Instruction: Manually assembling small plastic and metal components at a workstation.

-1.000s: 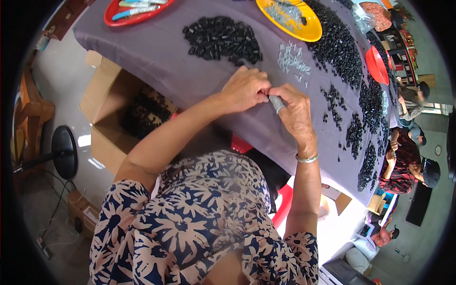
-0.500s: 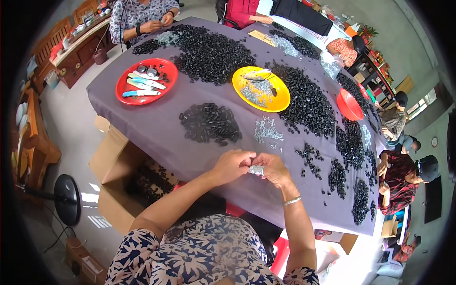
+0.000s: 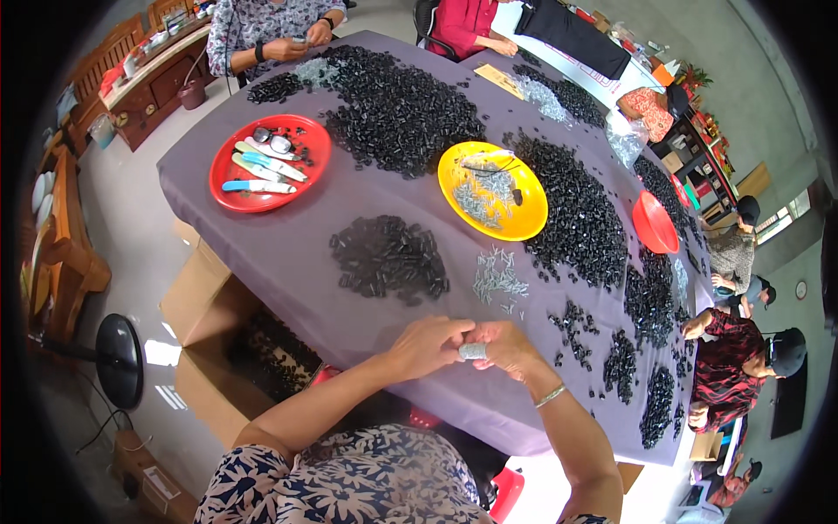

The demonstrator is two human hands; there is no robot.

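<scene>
Hands meet at the near edge of the purple table (image 3: 305,253): our left hand (image 3: 425,346) and right hand (image 3: 506,345) pinch closed on one small part (hidden between the fingers). Beyond them lie a black-piece pile (image 3: 388,258) and metal pins (image 3: 497,279); we judge much remains.

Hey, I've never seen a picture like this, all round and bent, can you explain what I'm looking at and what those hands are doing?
This is a view from a wide fisheye camera worn on a person's head, looking down, so straight edges curve. No machine here: the two bare forearms at the bottom are the wearer's own. The left hand and right hand meet over the near edge of a table covered in purple cloth, pinching something small between the fingertips; what it is, I cannot tell. In front lie a pile of small black parts and a scatter of small silver pieces. Farther off sit a red tray of tools and a yellow dish. Other people work around the table.
</scene>
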